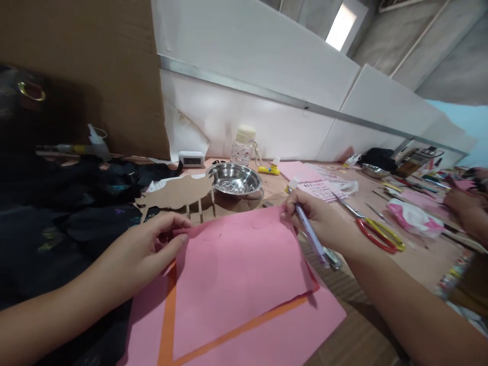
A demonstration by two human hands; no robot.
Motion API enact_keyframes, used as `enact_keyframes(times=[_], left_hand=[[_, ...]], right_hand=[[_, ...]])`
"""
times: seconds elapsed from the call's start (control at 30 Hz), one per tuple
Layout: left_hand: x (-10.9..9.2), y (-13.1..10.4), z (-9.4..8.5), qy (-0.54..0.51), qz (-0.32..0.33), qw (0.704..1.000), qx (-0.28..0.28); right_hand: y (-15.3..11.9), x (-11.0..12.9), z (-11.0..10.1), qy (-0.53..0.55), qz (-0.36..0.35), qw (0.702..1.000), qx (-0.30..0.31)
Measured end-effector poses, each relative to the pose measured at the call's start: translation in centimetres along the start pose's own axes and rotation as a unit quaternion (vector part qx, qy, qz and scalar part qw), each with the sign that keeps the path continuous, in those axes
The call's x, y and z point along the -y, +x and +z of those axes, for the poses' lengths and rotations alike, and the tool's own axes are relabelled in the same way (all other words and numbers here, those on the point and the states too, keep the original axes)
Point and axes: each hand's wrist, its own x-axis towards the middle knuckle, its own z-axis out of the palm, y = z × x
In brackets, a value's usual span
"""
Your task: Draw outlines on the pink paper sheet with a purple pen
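A sheet of pink paper (236, 284) with faint pencil curves along its far edge is held up by its two far corners. My left hand (152, 249) pinches the far left corner between thumb and fingers. At the far right corner, my right hand (308, 213) grips the paper and also has a purple pen (310, 234) between its fingers. Beneath the sheet lie a strip of orange paper (166, 315) and a larger pink sheet (316, 325). A brown cardboard animal cut-out (179, 194) rests just beyond my left hand.
A metal bowl (234, 179), a jar with a cream lid (243, 145) and a yellow glue stick (269, 171) stand farther back. To the right are red-and-yellow scissors (377, 234) and a pink-and-white plastic packet (414, 217). Another person's hand (463, 203) is at the far right. Dark fabric (76, 244) covers the left.
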Motion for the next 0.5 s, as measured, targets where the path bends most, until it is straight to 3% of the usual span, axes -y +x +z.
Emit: enact_keyframes(times=[0.1, 0.3, 0.4, 0.5], left_hand=[[-0.6, -0.3, 0.1, -0.065, -0.044, 0.997, 0.005], [-1.1, -0.1, -0.2, -0.080, -0.043, 0.996, -0.015], [-1.0, 0.1, -0.2, -0.109, -0.069, 0.992, 0.005], [-1.3, -0.1, -0.2, -0.063, -0.081, 0.995, 0.013]], right_hand=[[-0.1, -0.1, -0.2, 0.026, 0.009, 1.000, -0.004], [-0.1, 0.5, -0.3, 0.045, 0.035, 0.998, 0.013], [0.0, 0.4, -0.3, 0.021, 0.050, 0.998, 0.029], [0.4, -0.3, -0.9, -0.025, 0.044, 0.999, -0.021]])
